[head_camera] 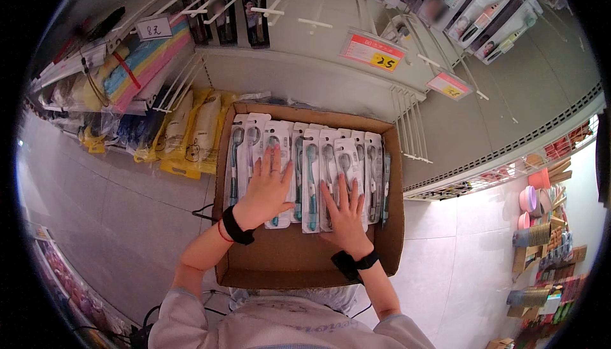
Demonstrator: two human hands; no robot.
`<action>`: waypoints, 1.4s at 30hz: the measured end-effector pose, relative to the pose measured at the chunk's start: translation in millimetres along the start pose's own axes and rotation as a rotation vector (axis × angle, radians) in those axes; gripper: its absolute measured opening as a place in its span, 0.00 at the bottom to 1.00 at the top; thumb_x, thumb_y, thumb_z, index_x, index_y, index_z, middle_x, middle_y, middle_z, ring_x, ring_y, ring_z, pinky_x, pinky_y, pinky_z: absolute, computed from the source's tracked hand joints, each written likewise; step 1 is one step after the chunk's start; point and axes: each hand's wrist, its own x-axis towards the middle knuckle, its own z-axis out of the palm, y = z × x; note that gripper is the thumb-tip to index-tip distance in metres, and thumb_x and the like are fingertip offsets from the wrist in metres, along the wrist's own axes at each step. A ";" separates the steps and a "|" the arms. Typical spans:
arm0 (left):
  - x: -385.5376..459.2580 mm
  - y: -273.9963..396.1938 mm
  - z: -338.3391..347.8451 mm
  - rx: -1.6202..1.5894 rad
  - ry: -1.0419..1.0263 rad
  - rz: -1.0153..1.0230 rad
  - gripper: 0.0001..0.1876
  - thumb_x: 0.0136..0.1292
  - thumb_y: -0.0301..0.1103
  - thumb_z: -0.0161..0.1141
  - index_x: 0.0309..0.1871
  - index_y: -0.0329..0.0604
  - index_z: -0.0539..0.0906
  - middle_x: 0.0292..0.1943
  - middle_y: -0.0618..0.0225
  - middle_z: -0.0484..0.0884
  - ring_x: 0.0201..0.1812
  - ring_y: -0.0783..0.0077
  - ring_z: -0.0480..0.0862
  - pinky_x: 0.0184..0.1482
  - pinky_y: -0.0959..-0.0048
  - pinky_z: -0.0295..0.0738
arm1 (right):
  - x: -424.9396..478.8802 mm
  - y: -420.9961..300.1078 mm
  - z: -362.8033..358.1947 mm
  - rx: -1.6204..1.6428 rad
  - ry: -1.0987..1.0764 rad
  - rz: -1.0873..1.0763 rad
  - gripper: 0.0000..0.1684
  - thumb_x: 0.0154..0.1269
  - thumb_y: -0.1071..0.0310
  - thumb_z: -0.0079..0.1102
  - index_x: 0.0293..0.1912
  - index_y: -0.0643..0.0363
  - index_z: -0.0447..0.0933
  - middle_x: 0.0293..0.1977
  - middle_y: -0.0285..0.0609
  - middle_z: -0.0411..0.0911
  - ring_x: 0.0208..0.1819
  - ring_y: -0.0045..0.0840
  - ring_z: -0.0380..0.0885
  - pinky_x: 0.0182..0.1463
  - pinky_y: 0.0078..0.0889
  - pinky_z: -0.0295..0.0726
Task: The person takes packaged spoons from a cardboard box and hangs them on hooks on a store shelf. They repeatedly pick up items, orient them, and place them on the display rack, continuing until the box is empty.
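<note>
An open cardboard box (305, 260) stands before me, holding several toothbrushes in white blister packs laid side by side. My left hand (265, 190) rests palm down, fingers spread, over a packed toothbrush (276, 132) left of the middle. On the right side, my right hand (347, 213) lies over another packed toothbrush (344, 151), its fingers also apart. Neither hand is seen gripping a pack. Between the hands a teal toothbrush in its pack (312, 186) shows along its full length. The near part of the box floor is bare cardboard.
Metal display hooks (267, 11) stick out from the shelf wall above the box. Yellow bags (203, 129) and striped towels (143, 62) sit at left. Hanging toothbrush packs (508, 36) and price cards (374, 50) are at upper right. A cable (205, 213) lies beside the box.
</note>
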 end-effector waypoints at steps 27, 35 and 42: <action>12.0 16.4 -9.7 -0.870 0.005 0.023 0.33 0.64 0.42 0.57 0.66 0.36 0.57 0.56 0.45 0.71 0.53 0.51 0.76 0.50 0.65 0.73 | 12.9 4.6 7.5 0.685 0.299 0.024 0.35 0.50 0.86 0.51 0.60 0.57 0.66 0.62 0.56 0.60 0.64 0.48 0.61 0.63 0.39 0.64; 20.6 11.5 3.4 -1.319 -0.011 -0.169 0.34 0.67 0.38 0.55 0.66 0.32 0.47 0.52 0.53 0.75 0.50 0.63 0.78 0.48 0.70 0.74 | 12.1 16.0 18.5 0.813 0.364 0.004 0.27 0.54 0.83 0.49 0.56 0.62 0.71 0.58 0.53 0.69 0.61 0.42 0.67 0.63 0.33 0.62; 22.3 13.5 -7.6 -1.802 -0.243 -0.405 0.30 0.64 0.41 0.59 0.62 0.36 0.59 0.52 0.63 0.73 0.54 0.70 0.72 0.51 0.70 0.71 | 7.4 7.5 17.3 0.925 0.311 -0.063 0.33 0.55 0.81 0.50 0.63 0.61 0.62 0.61 0.52 0.64 0.63 0.40 0.64 0.65 0.34 0.60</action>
